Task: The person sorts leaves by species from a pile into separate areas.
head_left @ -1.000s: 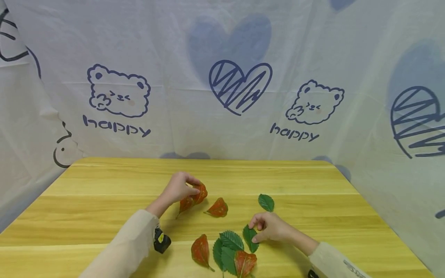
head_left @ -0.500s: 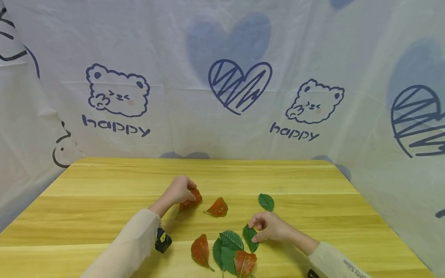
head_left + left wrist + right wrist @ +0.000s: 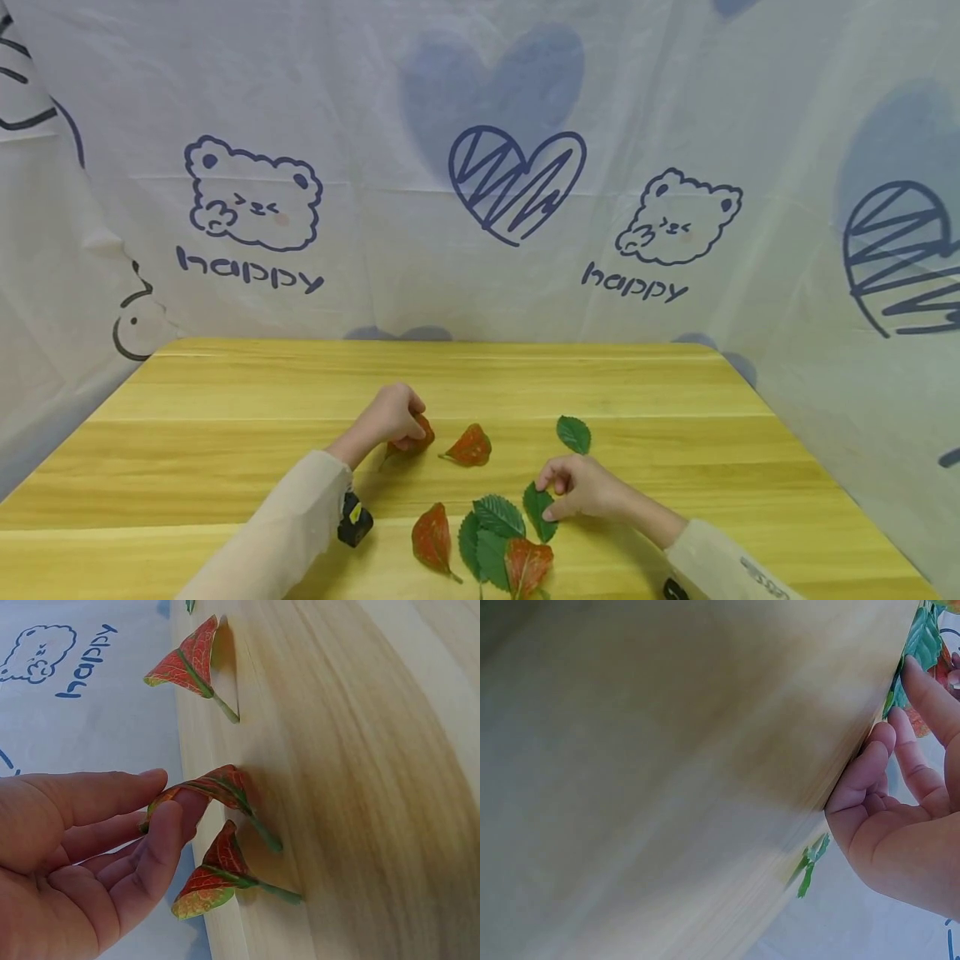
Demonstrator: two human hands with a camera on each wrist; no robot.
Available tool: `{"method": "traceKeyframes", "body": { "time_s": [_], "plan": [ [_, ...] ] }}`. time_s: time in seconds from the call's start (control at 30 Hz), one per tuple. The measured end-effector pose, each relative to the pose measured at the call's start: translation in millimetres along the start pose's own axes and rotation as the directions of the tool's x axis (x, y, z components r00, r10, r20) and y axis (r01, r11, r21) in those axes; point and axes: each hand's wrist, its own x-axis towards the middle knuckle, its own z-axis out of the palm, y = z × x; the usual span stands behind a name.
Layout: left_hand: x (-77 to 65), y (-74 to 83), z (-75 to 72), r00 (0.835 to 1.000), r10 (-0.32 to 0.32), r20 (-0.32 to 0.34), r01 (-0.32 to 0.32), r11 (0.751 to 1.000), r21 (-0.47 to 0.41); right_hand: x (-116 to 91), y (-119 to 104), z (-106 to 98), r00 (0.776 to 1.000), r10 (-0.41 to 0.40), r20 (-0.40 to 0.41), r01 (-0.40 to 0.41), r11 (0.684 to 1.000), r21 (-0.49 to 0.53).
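My left hand (image 3: 386,419) is at the left-middle of the table, pinching a red leaf (image 3: 225,782) between thumb and fingers. Close beside that leaf, another red leaf (image 3: 221,874) lies on the wood; in the head view the hand partly hides this pair. A third red leaf (image 3: 471,446) lies just to their right. My right hand (image 3: 588,490) holds a green leaf (image 3: 536,510) at the tabletop, thumb on its lower edge and index finger at its upper edge. In the right wrist view that leaf is mostly hidden behind the fingers.
Near the front, several green leaves (image 3: 498,515) overlap, with a red leaf (image 3: 527,565) on top and one more red leaf (image 3: 432,537) to the left. A single green leaf (image 3: 573,433) lies beyond my right hand. Behind the wooden table (image 3: 262,375) hangs a printed cloth (image 3: 390,250).
My left hand has shifted slightly left and nearer, lowering the red leaf so it now overlaps the one beside it. The right hand and its green leaf stay in place.
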Motion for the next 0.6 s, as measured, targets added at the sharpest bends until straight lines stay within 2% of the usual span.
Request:
{"method": "traceKeyframes", "body": {
  "time_s": [0.43, 0.6],
  "plan": [
    [0.9, -0.2, 1.0, 1.000, 0.008, 0.004, -0.008, 1.000, 0.007, 0.5, -0.3, -0.4, 1.000, -0.010, 0.004, 0.010, 1.000, -0.003],
    [-1.0, 1.5, -1.1, 1.000, -0.003, -0.009, 0.003, 0.999, 0.041, 0.4, -0.2, -0.7, 1.000, -0.008, 0.000, 0.008, 1.000, -0.011]
  ]
}}
